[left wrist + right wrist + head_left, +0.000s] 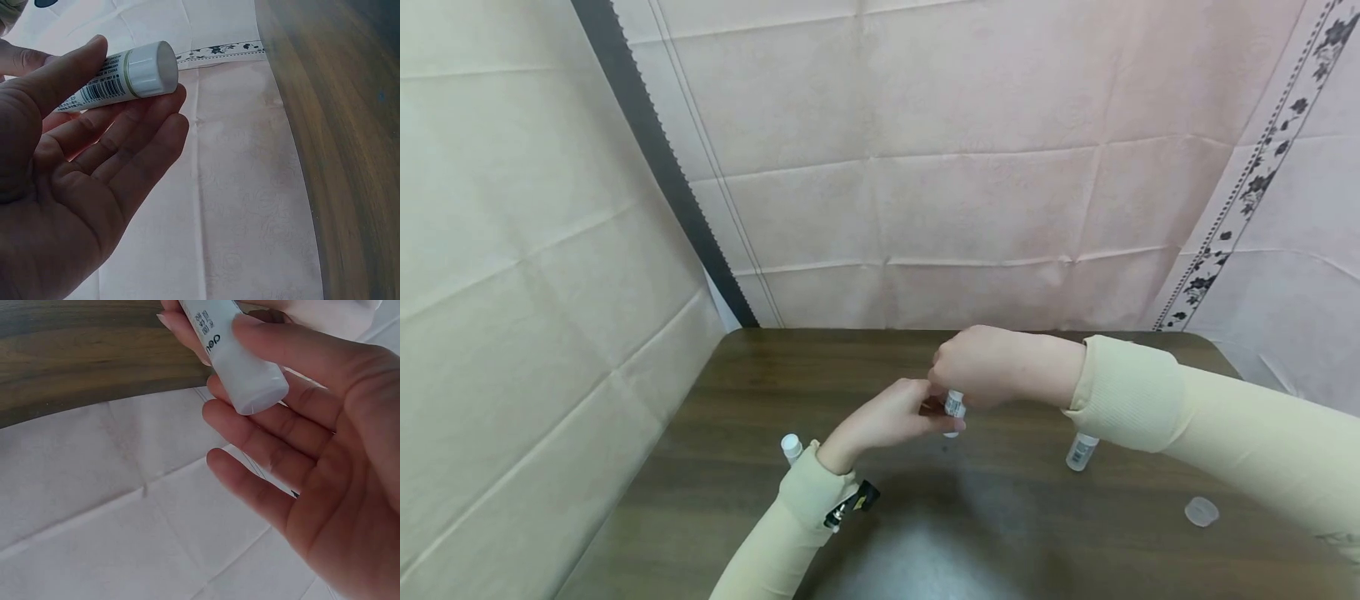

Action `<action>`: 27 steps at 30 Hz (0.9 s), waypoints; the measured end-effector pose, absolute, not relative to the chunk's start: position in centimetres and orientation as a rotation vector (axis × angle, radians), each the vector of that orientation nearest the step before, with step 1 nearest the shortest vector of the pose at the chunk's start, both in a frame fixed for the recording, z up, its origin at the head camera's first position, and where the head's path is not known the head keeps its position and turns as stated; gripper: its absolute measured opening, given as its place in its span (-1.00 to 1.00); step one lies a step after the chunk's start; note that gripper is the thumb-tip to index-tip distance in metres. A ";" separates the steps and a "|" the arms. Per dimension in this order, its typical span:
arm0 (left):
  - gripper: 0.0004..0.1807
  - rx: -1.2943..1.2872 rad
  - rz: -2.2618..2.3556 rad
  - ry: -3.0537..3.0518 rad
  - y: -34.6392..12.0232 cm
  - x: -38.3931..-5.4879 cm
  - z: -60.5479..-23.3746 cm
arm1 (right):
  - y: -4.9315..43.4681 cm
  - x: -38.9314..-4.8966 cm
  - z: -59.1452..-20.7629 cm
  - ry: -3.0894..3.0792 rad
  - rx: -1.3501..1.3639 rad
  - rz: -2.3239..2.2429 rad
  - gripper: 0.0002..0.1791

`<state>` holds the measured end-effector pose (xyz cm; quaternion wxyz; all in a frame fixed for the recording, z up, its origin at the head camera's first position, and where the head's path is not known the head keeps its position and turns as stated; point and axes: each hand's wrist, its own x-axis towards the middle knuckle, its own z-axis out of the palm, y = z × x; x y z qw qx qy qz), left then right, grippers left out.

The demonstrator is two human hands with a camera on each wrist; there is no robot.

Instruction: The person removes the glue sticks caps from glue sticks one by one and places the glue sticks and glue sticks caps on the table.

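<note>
A white glue stick (954, 404) is held between both hands above the middle of the table. My left hand (887, 417) pinches its printed body between thumb and fingers; in the left wrist view the glue stick (147, 69) shows a barcode, a thin green ring and a plain white end. From the other side, my right hand (988, 364) grips the frosted end with thumb and index finger. That end of the glue stick (250, 381) appears in the right wrist view, where the other right fingers are spread loosely. No gap along the tube is visible.
Another white-topped tube (791, 447) is beside the left sleeve, partly hidden by it. A labelled tube (1081, 452) is partly covered by the right cuff. A round translucent lid (1202, 512) lies on the brown wooden table (737, 517) at right. Pale cloth hangs behind.
</note>
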<state>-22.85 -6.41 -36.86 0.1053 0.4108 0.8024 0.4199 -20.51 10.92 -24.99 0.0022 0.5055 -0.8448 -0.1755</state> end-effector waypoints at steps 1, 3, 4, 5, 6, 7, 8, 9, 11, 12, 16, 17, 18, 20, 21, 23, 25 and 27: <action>-0.89 1.212 1.233 2.365 -6.4 -22.8 -36.9 | 10.9 -20.5 -25.0 -2.654 1.585 -0.557 -0.75; -0.89 1.217 1.222 2.373 -6.3 -22.8 -36.9 | 11.0 -20.4 -25.0 -2.654 1.585 -0.567 -0.73; -0.89 1.220 1.221 2.375 -6.3 -22.8 -36.9 | 11.0 -20.4 -25.0 -2.654 1.586 -0.569 -0.72; -0.89 1.222 1.218 2.378 -6.2 -22.8 -37.0 | 11.0 -20.3 -25.0 -2.658 1.582 -0.568 -0.73; -0.89 1.224 1.217 2.381 -6.2 -22.8 -37.1 | 11.1 -20.3 -25.0 -2.662 1.578 -0.566 -0.73; -0.89 1.223 1.217 2.382 -6.2 -22.9 -37.1 | 11.1 -20.3 -25.0 -2.665 1.577 -0.559 -0.74; -0.88 1.222 1.217 2.382 -6.2 -22.9 -37.2 | 11.1 -20.2 -25.0 -2.665 1.580 -0.546 -0.75; -0.88 1.220 1.219 2.382 -6.1 -22.9 -37.4 | 11.2 -20.2 -25.0 -2.663 1.586 -0.531 -0.75; -0.88 1.213 1.220 2.375 -6.1 -23.0 -37.6 | 11.3 -20.1 -25.1 -2.657 1.593 -0.515 -0.76; -0.88 1.211 1.222 2.371 -6.1 -22.9 -37.6 | 11.3 -20.1 -25.1 -2.651 1.601 -0.509 -0.77; -0.87 1.223 1.212 2.365 -6.0 -22.8 -37.8 | 11.5 -20.0 -25.2 -2.628 1.623 -0.508 -0.78; -0.87 1.227 1.210 2.367 -6.0 -22.8 -37.8 | 11.5 -20.0 -25.2 -2.625 1.627 -0.505 -0.78; -0.87 1.231 1.207 2.373 -5.9 -22.7 -37.7 | 11.5 -19.9 -25.2 -2.623 1.632 -0.506 -0.78; -0.86 1.234 1.205 2.384 -5.9 -22.6 -37.7 | 11.6 -19.9 -25.1 -2.620 1.630 -0.517 -0.78; -0.86 1.233 1.204 2.393 -5.8 -22.5 -37.6 | 11.6 -19.9 -25.1 -2.617 1.628 -0.525 -0.78; -0.85 1.236 1.203 2.405 -5.7 -22.4 -37.5 | 11.6 -19.9 -25.1 -2.616 1.623 -0.544 -0.78; -0.85 1.242 1.197 2.414 -5.6 -22.2 -37.5 | 11.6 -19.9 -25.2 -2.628 1.615 -0.560 -0.77; -0.86 1.252 1.181 2.427 -5.5 -22.1 -37.6 | 11.6 -19.8 -25.3 -2.637 1.616 -0.572 -0.75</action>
